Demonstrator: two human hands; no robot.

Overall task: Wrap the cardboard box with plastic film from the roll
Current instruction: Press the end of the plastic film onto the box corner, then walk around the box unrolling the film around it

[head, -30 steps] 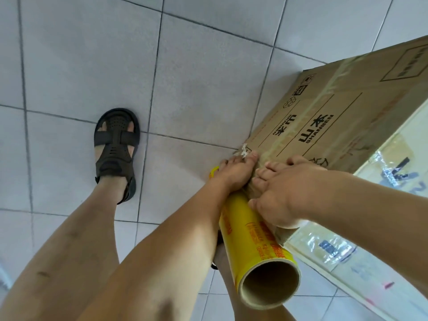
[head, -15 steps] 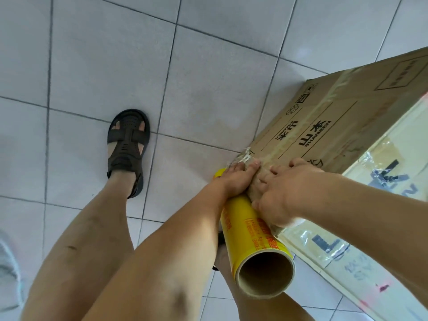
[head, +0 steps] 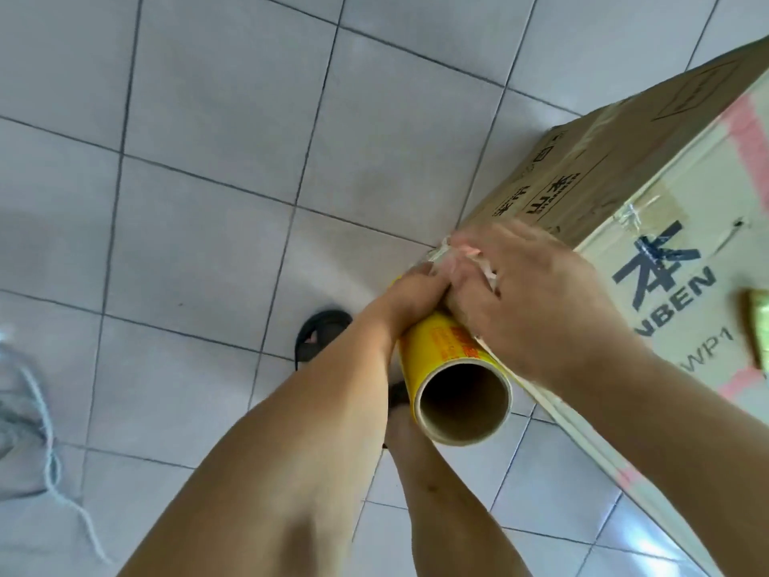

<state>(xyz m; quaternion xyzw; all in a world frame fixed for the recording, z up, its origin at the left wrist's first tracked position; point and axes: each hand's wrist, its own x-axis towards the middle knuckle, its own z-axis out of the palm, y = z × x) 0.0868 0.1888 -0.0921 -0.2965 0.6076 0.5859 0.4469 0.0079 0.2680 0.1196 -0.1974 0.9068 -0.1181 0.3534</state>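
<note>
A big brown cardboard box (head: 616,168) with black print stands on the tiled floor at the right. A yellow film roll (head: 441,360) on a cardboard tube points toward me beside the box's near corner. My left hand (head: 416,285) grips the roll's far part. My right hand (head: 528,301) lies over the roll at the box corner, its fingers pinching a crumpled end of clear plastic film (head: 451,251). The fingertips are blurred. Shiny film covers part of the box's top face.
Grey floor tiles (head: 208,160) spread to the left and back. My sandalled foot (head: 318,339) shows under the left forearm. A grey cloth with a cord (head: 37,414) lies at the left edge. A yellowish object (head: 757,326) rests on the box at the right edge.
The view has swung left and nearer the box. My right hand has risen along the box corner with the film end. The roll stays in my left hand.
</note>
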